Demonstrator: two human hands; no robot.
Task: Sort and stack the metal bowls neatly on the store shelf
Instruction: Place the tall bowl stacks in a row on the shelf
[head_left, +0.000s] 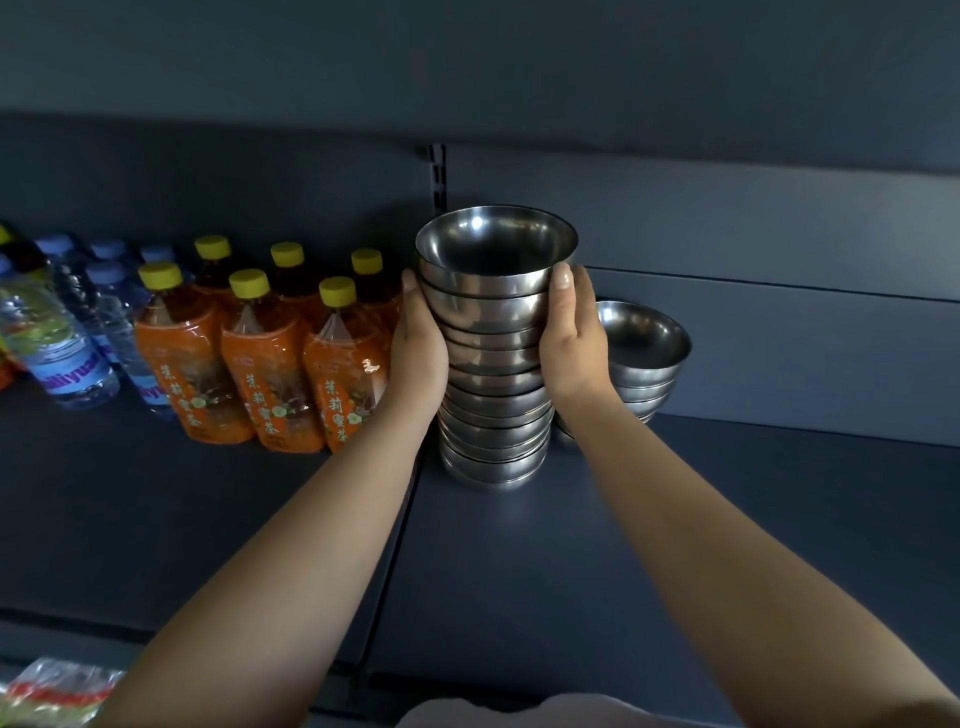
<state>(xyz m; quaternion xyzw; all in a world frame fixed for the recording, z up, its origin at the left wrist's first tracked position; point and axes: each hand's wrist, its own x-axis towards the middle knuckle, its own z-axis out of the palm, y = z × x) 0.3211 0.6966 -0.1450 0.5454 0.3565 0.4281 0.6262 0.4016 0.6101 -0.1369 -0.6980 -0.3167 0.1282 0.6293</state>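
bowls of polished metal stand nested in a tall stack (496, 364) on the dark shelf (571, 545), near its middle and just in front of the slotted upright (439, 176) in the back panel. the stack's base rests on the shelf surface, and the top bowl (496, 244) sits open side up, its inside in shadow.

left hand (418, 345) presses against the left side of the stack, palm on the upper bowls, thumb tip up near the rim of the top bowl; its fingers go round the far side and are hidden, so i cannot tell how they lie. right hand (574, 338) mirrors it on the right side, thumb upright against the second bowl from the top, fingers likewise out of sight behind the stack. both bare forearms reach in from the near edge.

just right of the tall stack, and a little farther back, a shorter stack of bowls (644, 358) stands on the same shelf, partly behind the right wrist.

left of the left hand, bottles of orange tea (265, 358) with yellow caps stand in rows, the nearest one close to the left wrist. farther left are water bottles (78, 332) with blue caps. at the near left corner lies a clear packet (57, 691) with red print.
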